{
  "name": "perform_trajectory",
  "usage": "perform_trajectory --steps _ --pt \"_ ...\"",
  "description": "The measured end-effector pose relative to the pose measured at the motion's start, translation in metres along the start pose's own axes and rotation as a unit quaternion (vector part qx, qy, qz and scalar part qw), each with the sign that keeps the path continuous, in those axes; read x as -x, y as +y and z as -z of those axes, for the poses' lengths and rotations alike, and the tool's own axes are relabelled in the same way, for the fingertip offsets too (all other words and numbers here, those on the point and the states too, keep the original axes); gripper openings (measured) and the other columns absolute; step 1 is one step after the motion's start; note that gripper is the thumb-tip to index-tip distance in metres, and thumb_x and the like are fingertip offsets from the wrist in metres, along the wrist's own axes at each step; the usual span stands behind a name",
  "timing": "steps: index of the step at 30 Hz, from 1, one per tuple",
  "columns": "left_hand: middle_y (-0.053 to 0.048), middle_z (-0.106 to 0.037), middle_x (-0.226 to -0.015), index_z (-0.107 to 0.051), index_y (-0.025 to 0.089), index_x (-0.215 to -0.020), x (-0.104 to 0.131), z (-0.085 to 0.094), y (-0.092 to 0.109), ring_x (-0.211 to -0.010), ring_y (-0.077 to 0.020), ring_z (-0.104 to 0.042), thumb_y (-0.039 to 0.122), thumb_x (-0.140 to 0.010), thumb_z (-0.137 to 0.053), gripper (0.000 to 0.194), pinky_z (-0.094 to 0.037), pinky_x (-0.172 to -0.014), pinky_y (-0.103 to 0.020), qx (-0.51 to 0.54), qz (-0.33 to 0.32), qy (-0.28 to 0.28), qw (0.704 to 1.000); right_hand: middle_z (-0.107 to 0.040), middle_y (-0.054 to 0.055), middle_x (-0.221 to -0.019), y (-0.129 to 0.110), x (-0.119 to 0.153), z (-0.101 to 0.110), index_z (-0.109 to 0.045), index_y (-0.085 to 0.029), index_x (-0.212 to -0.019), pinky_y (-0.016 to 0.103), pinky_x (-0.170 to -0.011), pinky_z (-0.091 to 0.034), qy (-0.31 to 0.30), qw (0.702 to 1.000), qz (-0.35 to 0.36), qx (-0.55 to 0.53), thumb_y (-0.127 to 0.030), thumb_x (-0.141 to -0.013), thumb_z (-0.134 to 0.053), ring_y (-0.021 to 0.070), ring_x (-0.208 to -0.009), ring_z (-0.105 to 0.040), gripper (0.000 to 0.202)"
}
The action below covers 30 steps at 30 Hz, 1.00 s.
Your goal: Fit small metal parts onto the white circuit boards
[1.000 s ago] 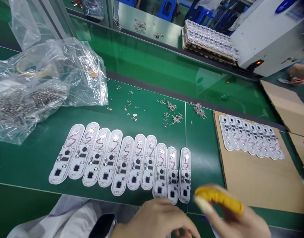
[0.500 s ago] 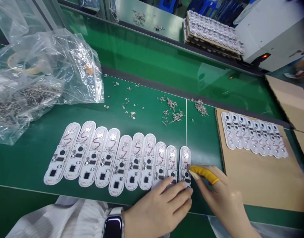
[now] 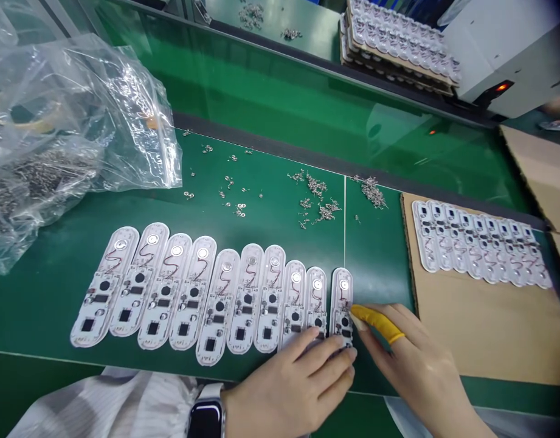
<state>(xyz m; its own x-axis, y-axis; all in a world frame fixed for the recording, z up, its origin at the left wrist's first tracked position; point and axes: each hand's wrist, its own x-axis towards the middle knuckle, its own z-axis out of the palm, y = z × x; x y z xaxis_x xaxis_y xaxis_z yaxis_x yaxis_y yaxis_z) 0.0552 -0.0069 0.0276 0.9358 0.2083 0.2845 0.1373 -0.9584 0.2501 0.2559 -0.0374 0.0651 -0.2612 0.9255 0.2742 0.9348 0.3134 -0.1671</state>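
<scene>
At lower centre, left hand (image 3: 295,382): spread, seemingly steadying right-end board (image 3: 342,304).
Right hand (image 3: 416,350): fingertips at its edge, grip unclear; precision likely needed.

right grip (image 3: 411,350) blocks the near gap between boards (image 3: 222,286) and cardboard (image 3: 480,328).

The row holds ten round-ended circuit-board housings (image 3: 218,307), and eight or nine more housings (image 3: 480,243) overlap too closely for a sure count. There are two hands at work, one left hand (image 3: 293,383) and one right hand (image 3: 411,359), with one smartwatch (image 3: 205,420) and one yellow finger cot (image 3: 377,322). The small metal springs (image 3: 373,192) are too many to count.
</scene>
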Motion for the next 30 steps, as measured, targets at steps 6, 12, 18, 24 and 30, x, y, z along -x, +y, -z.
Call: perform_trajectory --steps 6,12,18,24,30 --pt "-0.002 -0.049 -0.139 -0.054 0.016 -0.129 0.000 0.001 -0.001 -0.129 -0.0212 -0.041 0.021 -0.102 -0.035 0.034 -0.030 -0.107 -0.039 0.002 -0.004 0.001 1.000 -0.060 0.007 -0.078 0.006 0.001 0.000 -0.054 -0.015 -0.084 0.024 -0.058 -0.048 -0.022 0.999 -0.012 -0.023 -0.011 -0.092 -0.049 0.0151 -0.070 -0.058 0.010" --pt "-0.001 -0.050 -0.138 -0.054 0.017 -0.129 0.000 0.000 0.000 -0.128 -0.0206 -0.042 0.021 -0.102 -0.035 0.033 -0.029 -0.107 -0.038 0.002 0.002 0.004 1.000 -0.060 0.007 -0.075 0.004 -0.002 0.001 -0.054 -0.015 -0.080 0.025 -0.056 -0.047 -0.017 1.000 0.005 -0.007 -0.008 -0.090 -0.050 0.0156 -0.067 -0.057 0.013" --pt "-0.001 -0.053 -0.136 -0.056 0.017 -0.126 0.000 -0.004 0.003 -0.128 -0.0205 -0.042 0.021 -0.101 -0.037 0.031 -0.027 -0.108 -0.040 0.011 0.012 0.017 1.000 -0.061 0.010 -0.067 -0.006 -0.004 0.002 -0.051 -0.018 -0.061 0.030 -0.057 -0.046 -0.048 0.993 0.089 0.066 0.000 -0.089 -0.040 0.0186 -0.064 -0.051 0.035" --pt "-0.002 -0.051 -0.137 -0.055 0.015 -0.127 0.001 -0.002 0.002 -0.128 -0.0211 -0.041 0.019 -0.101 -0.038 0.032 -0.027 -0.108 -0.040 0.003 0.007 0.019 1.000 -0.058 0.004 -0.060 0.003 -0.006 0.001 -0.052 -0.019 -0.062 0.025 -0.047 -0.043 -0.039 0.998 0.047 0.007 -0.009 -0.093 -0.043 0.0146 -0.053 -0.051 0.034" --pt "-0.002 -0.049 -0.139 -0.053 0.015 -0.130 0.002 -0.001 0.003 -0.129 -0.0210 -0.041 0.019 -0.101 -0.037 0.033 -0.027 -0.109 -0.040 -0.003 0.000 0.012 1.000 -0.068 0.007 -0.085 0.010 0.019 0.006 -0.060 -0.017 -0.104 0.029 -0.063 -0.052 0.051 0.996 -0.069 0.005 -0.019 -0.092 -0.051 0.0181 -0.071 -0.065 0.016"
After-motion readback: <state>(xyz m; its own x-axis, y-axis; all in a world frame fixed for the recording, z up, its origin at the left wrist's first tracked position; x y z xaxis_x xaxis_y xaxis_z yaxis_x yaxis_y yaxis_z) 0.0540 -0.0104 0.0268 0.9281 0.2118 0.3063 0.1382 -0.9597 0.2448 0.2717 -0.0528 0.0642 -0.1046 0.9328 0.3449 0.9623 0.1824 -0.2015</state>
